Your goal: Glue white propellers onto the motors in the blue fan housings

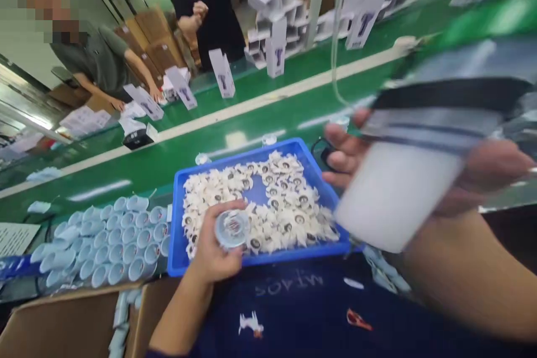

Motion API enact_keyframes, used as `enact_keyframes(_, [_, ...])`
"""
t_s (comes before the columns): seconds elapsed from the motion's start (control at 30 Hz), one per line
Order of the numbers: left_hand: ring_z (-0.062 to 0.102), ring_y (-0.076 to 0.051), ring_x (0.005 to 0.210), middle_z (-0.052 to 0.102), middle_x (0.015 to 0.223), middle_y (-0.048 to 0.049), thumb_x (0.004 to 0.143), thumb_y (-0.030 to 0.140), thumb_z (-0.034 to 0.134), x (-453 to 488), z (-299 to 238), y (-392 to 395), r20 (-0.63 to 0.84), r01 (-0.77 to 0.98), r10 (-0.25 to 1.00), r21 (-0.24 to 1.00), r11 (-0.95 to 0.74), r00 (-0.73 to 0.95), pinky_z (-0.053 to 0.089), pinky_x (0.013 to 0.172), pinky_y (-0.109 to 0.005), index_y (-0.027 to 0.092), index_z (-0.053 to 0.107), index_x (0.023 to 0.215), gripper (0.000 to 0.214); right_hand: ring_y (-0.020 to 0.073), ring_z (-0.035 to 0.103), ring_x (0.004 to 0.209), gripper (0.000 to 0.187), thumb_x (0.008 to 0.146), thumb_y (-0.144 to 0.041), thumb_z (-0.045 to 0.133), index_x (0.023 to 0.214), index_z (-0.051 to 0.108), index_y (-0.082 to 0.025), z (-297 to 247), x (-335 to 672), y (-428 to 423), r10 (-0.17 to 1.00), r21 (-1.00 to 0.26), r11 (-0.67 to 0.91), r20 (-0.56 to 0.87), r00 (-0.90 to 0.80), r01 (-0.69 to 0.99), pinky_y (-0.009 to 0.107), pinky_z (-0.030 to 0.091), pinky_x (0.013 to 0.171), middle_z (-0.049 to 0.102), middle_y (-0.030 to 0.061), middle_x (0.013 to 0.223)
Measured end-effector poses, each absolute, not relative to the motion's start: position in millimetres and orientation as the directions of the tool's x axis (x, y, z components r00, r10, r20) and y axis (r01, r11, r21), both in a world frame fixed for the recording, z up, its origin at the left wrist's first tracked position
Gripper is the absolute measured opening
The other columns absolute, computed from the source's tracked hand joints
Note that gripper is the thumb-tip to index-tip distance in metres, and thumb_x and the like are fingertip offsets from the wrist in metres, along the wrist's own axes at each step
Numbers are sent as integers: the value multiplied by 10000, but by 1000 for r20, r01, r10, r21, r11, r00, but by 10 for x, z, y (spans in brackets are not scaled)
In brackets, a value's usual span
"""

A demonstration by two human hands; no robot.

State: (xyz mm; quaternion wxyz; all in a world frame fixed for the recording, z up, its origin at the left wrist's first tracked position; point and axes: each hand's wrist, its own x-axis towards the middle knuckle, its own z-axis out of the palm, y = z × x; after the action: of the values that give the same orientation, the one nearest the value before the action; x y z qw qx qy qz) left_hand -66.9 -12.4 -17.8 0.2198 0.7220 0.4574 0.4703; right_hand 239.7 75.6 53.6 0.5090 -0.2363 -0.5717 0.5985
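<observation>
My left hand (218, 257) is closed round a small light-blue cup-shaped part (231, 228) with a clear, round open end facing me. It is held over the front of a blue tray (239, 260) full of white bladed fan wheels (289, 224) with dark centres. At the right, my right hand (348, 154) is largely covered by a large, motion-blurred white object (390, 196) with a black band. Some fingers show at its left edge and the thumb at its right. Whether the hand grips this object I cannot tell.
Rows of light-blue cups (130, 235) stand left of the tray, above an open cardboard box (54, 324). A green conveyor (126, 173) runs behind, with white printed boxes (276, 50) along its far side. Two people (205, 5) stand there.
</observation>
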Motion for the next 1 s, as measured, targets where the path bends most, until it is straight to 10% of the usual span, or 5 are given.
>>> enact_keyframes(0.1, [683, -276, 998, 676, 1101, -120, 758, 457, 737, -199, -221, -18, 450, 511, 845, 674, -533, 288, 563, 879, -425, 218, 517, 1233, 576, 168, 679, 746, 780, 519, -568, 851, 1173, 549, -269, 668, 1847, 767, 845, -817, -210, 124, -520, -537, 393, 591, 723, 672, -22, 991])
enact_keyframes(0.3, [594, -160, 586, 634, 659, -3, 720, 529, 783, -19, -113, -9, 390, 551, 880, 686, -475, 272, 475, 555, -285, 196, 599, 735, 380, 215, 663, 733, 552, 628, -471, 871, 1078, 629, -261, 585, 1445, 697, 885, -791, -37, 257, -388, -610, 316, 594, 608, 667, 16, 850])
enact_keyframes(0.5, [531, -125, 548, 608, 645, 14, 709, 444, 769, -2, -106, -49, 411, 501, 875, 718, -483, 255, 432, 520, -263, 198, 588, 716, 305, 230, 644, 767, 519, 628, -620, 858, 803, 608, -200, 650, 1506, 598, 890, -913, 76, 243, -385, -400, 378, 601, 686, 643, 43, 830])
enact_keyframes(0.83, [541, -135, 572, 598, 647, 13, 708, 422, 779, -2, -105, -47, 387, 484, 881, 736, -473, 271, 439, 540, -269, 199, 584, 721, 296, 232, 665, 768, 617, 608, -583, 895, 1045, 608, -256, 648, 1507, 594, 911, -904, 76, 234, -339, -421, 375, 609, 685, 667, 3, 828])
enact_keyframes(1.0, [678, -206, 738, 721, 861, -33, 673, 478, 849, -118, 11, -80, 140, 418, 925, 861, -290, 352, 545, 641, -303, 215, 671, 999, 455, 224, 657, 738, 650, 571, -500, 904, 1080, 596, -237, 647, 1394, 695, 922, -856, -50, 159, -353, -515, 366, 601, 636, 671, 9, 845])
